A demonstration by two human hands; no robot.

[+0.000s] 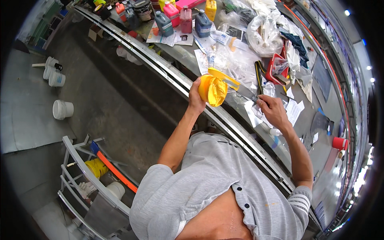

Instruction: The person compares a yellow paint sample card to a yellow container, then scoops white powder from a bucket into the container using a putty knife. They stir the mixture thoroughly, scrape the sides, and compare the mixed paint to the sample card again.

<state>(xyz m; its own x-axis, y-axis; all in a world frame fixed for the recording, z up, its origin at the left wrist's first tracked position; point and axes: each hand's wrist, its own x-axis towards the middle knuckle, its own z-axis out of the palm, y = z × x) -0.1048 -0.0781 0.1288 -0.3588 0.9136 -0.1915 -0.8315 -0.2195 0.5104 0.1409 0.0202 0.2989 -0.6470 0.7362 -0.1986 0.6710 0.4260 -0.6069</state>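
My left hand (196, 99) is wrapped round the side of a small yellow tub (204, 85), tilted so that its mouth faces right. Thick yellow paint or ink (217, 93) lines the inside. In my right hand (273, 109) is the handle of a spatula (249, 93) with a flat metal blade. The blade's far part is coated in the same yellow and reaches over the tub's upper rim; whether it touches the rim I cannot tell. Both hands are above the near edge of the long workbench (176, 52).
Coloured jugs, including a dark blue one (203, 25) and a red one (186, 21), stand at the back on papers. A plastic bag (264, 37) and red basket (277, 69) lie to the right. White buckets (63, 109) and a metal frame (86, 170) are on the left floor.
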